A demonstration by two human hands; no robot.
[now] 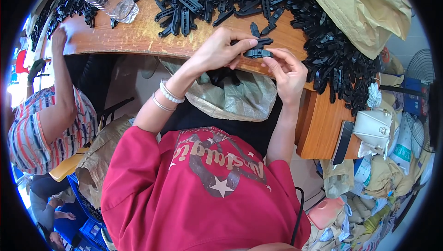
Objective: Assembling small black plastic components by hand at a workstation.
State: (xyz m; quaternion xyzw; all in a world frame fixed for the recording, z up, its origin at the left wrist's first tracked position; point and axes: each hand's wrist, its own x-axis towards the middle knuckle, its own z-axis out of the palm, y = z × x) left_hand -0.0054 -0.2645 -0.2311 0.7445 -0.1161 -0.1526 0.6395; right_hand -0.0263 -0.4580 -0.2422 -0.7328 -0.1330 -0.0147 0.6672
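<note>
My left hand point(218, 50) and my right hand point(287, 73) meet over the front edge of the wooden table. Between them is a small, long black plastic part point(257, 54), its right end pinched by my right thumb and fingers. My left thumb and fingers close on its left side. A second black piece point(265, 42) sits just above it, against my left fingertips; whether the two are joined I cannot tell. Beyond my hands, loose black plastic parts point(272, 21) lie on the tabletop. Below, an open woven sack point(230, 101) hangs under the edge with dark pieces inside.
Heaps of similar black parts point(330, 61) cover the table's right side and back. Tan sacks point(360, 11) lie behind them. A clear plastic bottle point(113, 1) rests at back left. A phone point(343, 142) and white handbag point(373, 128) are at right. Another person point(50, 117) works at left.
</note>
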